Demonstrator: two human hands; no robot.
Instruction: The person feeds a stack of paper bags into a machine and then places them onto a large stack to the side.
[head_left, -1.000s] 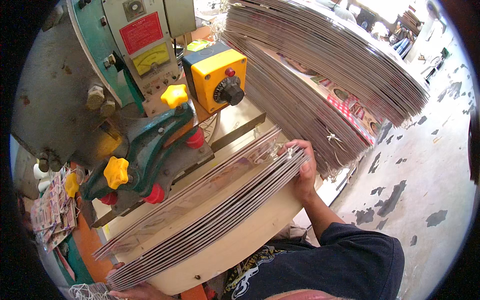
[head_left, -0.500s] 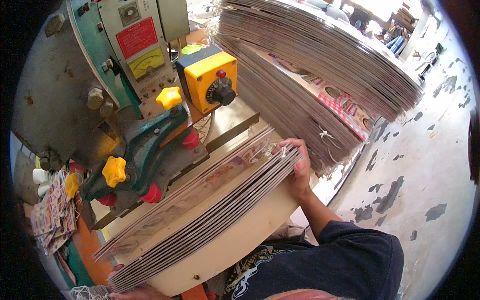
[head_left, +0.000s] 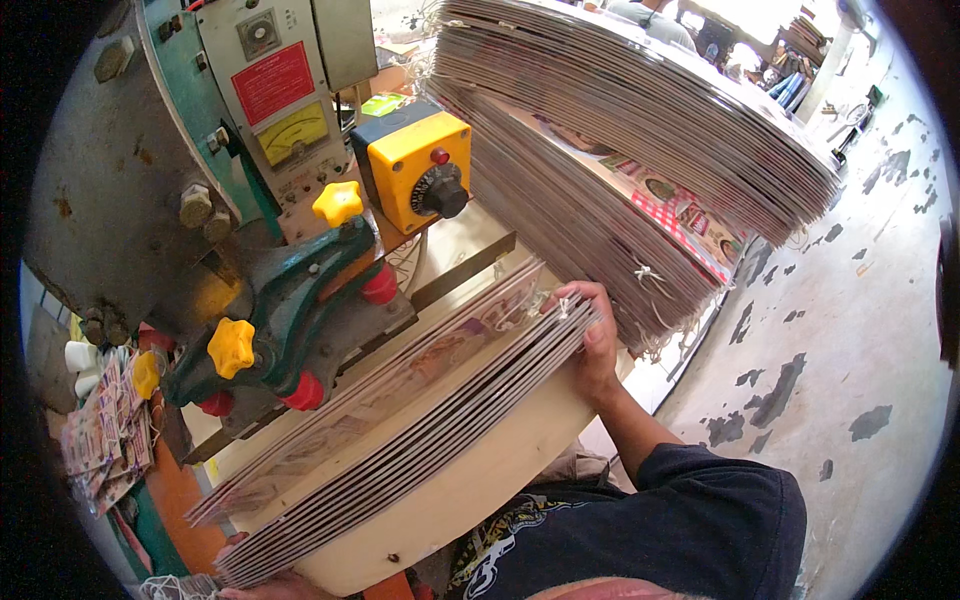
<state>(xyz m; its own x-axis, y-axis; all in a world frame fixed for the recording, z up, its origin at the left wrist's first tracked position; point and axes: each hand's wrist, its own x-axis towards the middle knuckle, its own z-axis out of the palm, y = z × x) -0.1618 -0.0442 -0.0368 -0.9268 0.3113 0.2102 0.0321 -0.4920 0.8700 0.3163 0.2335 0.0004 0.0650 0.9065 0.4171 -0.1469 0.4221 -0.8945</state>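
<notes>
Both my hands grip a stack of thin flat printed pieces (head_left: 420, 430), held on edge and slanting from lower left to upper right. My right hand (head_left: 597, 350) is wrapped round its upper right end, by a small white string knot. At the lower left end, my left hand (head_left: 268, 588) is closed on the stack, partly hidden and cut by the lower edge. Just beyond the stack, another thin row of printed pieces (head_left: 370, 385) lies on the pale board (head_left: 470, 490). The dark green press frame (head_left: 290, 285) stands over the board's far side.
A yellow control box (head_left: 415, 175) with a black dial sits beside the grey machine panel (head_left: 285, 100). Tall piles of flat pieces (head_left: 640, 120) with string ties stand at the far right. Loose printed packets (head_left: 105, 430) lie at left. A person (head_left: 650, 20) is in the background.
Almost nothing differs. The view has shifted slightly, and both hands keep their hold on the stack. The person in the background shows a little more.
</notes>
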